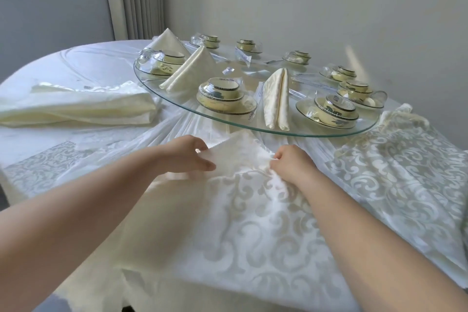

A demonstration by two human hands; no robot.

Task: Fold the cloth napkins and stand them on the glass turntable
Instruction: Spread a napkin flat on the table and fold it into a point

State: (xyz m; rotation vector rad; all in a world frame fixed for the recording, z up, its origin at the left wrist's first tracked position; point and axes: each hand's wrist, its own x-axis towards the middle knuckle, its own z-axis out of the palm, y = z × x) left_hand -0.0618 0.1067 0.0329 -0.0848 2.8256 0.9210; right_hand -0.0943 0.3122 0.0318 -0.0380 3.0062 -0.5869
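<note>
Our napkin (253,223) lay spread just short of the glass turntable (243,127), its far edge pinched in our left hand (187,156) and right hand (291,164). We judged aligned edges and a firm crease would help it stand.

Crowded turntable, gaps near its front rim

On the glass turntable (291,134), wrapped bowl sets (222,96) and three standing napkins (277,99) left only narrow lanes of bare glass between them. A napkin stack (76,106) blocked the left of the table (101,58), with open cloth behind it.
</note>
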